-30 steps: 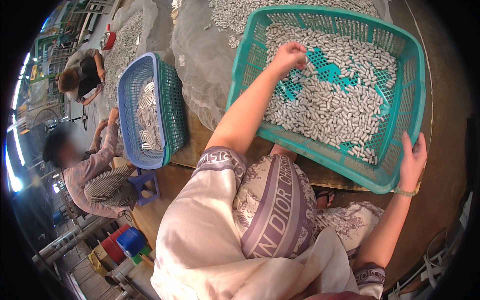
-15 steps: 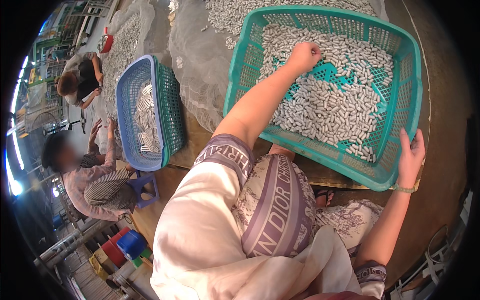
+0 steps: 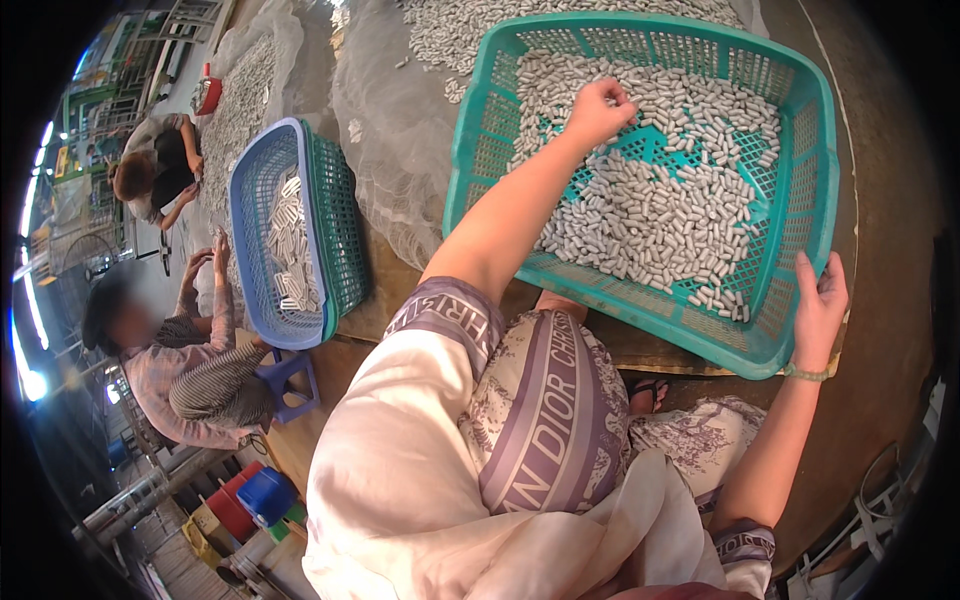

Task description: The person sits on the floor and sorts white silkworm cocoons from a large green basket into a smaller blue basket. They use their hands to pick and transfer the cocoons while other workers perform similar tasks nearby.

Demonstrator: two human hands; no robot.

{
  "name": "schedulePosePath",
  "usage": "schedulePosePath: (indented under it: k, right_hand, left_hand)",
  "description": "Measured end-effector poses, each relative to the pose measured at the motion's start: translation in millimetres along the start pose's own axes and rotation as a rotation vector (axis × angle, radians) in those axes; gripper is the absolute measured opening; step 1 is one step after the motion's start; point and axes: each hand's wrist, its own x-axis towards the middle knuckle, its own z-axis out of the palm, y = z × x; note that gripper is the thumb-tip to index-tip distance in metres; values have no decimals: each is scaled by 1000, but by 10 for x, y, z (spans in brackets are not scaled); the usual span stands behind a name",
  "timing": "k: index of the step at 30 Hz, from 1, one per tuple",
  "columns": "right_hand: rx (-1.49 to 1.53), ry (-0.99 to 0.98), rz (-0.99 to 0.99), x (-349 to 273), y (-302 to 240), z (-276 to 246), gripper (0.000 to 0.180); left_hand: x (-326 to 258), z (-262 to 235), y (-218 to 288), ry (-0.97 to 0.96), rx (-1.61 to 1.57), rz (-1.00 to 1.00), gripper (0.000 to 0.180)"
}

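Blue oval openwork plastic basket (image 3: 248,235) sits L of the work, nested w/ a green one (image 3: 340,230), long pale slats (image 3: 290,240) inside. Btwn it & the work lies sheer whitish netting (image 3: 390,130). Beyond the far rim, more loose grey bits (image 3: 540,12) are spread out. Further L: co-worker in plaid shirt (image 3: 185,385) nr a low blue plastic stool (image 3: 288,378); second co-worker (image 3: 155,168) higher up, nr a small red container (image 3: 208,95). L forearm crosses the near-L rim, hiding part of it.

Main item: green rectangular openwork plastic basket (image 3: 645,312), in front of the person, R of centre, above the knees. Long axis runs L–R, slanting, R end of near side closer to the body; open top faces up. Short grey rod-shaped pieces (image 3: 650,215) inside, axes mixed, bare mesh showing mid-floor.

L hand (image 3: 603,110) is over the pieces, fingers curled in to thumb; can't tell if it has any. R hand (image 3: 822,300) is part open at the near-R corner, thumb & fingers apart, by the outer wall; can't tell how firmly it touches.
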Motion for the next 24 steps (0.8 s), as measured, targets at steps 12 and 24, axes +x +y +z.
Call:
schedulePosePath:
  k: [12, 24]
  right_hand:
    - [-31, -1, -23, 9, -2, 6, 14]
    - [-23, 2, -19, 1, -24, 15, 13]
  left_hand:
    - [-143, 279, 215, -95, 534, 369, 19]
    - [-59, 209, 151, -178, 408, 202, 9]
